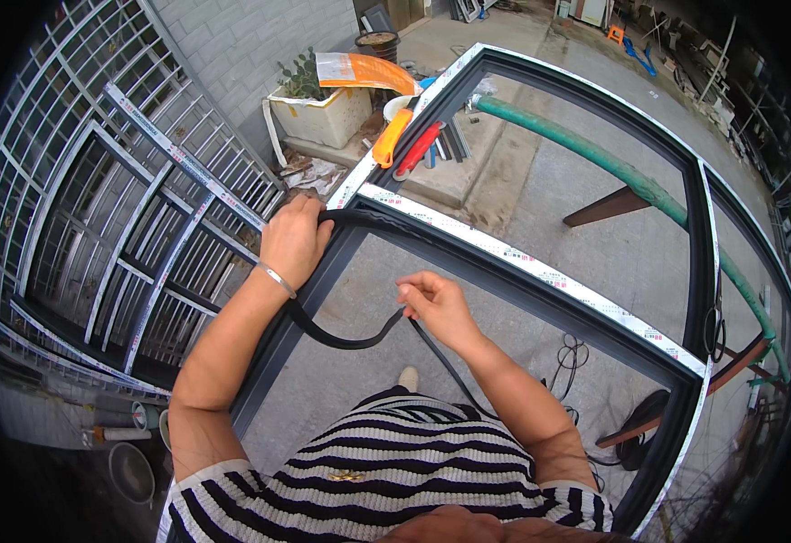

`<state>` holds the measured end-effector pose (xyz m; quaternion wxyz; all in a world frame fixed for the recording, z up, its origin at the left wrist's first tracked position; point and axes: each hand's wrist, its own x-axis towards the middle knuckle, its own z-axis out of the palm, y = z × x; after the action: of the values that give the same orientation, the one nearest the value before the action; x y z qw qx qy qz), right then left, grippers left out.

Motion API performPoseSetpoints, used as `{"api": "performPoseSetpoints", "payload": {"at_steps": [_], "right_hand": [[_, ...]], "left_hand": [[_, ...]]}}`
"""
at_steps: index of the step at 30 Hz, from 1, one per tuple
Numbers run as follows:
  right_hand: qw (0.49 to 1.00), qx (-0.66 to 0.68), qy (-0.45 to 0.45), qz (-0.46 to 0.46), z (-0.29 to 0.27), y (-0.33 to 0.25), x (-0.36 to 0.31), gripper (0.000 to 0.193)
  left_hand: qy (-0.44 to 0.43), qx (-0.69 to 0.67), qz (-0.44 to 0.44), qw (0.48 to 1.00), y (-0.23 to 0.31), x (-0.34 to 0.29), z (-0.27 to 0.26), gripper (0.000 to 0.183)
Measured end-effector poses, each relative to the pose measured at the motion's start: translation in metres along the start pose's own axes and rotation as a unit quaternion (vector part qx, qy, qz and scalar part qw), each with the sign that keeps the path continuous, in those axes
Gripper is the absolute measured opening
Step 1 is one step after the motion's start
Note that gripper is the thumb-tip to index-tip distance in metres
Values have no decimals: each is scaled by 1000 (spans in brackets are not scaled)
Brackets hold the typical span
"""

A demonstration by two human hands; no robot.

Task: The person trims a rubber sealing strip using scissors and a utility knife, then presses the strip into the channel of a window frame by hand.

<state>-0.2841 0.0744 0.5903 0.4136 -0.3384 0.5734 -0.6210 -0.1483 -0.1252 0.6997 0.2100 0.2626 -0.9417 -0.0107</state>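
A large window frame (522, 262), dark with white printed film on its faces, lies in front of me. A black rubber strip (350, 343) loops below my left hand and runs along the inside of the crossbar. My left hand (294, 240) is closed at the frame's left corner, with the strip at its thumb; the fingertips are partly hidden. Over the near opening, my right hand (436, 309) pinches the same strip between thumb and fingers. From there the strip's other length hangs down toward my body.
An orange tool (392, 138) and a red tool (420, 150) rest at the frame's left side. A green rail (585, 156) passes under the frame. Metal grilles (133, 235) lean at left. Farther back stands a white planter (323, 116) with cactus. Black coils (639, 425) lie at right.
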Motion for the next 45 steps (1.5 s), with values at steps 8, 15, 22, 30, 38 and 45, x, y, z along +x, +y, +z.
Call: {"api": "performPoseSetpoints", "payload": {"at_steps": [8,15,22,30,38,45], "right_hand": [[909,407,17,90,54,24,101,17],[889,430,86,130,66,25,115,14],[884,436,115,123,67,29,117,14],[866,460,105,168,61,16,121,14],[891,408,78,184,51,10,107,23],[910,373,33,176,41,19,94,27]], "left_hand": [[167,-4,-59,984,33,-47,38,21],[198,-124,-157,960,50,-83,60,26],[105,-287,-309,901,43,-118,64,23],[154,-56,-260,952,58,-82,60,21],[131,-66,-263,954,61,-76,72,27],[157,-70,-241,955,59,-75,78,29]]}}
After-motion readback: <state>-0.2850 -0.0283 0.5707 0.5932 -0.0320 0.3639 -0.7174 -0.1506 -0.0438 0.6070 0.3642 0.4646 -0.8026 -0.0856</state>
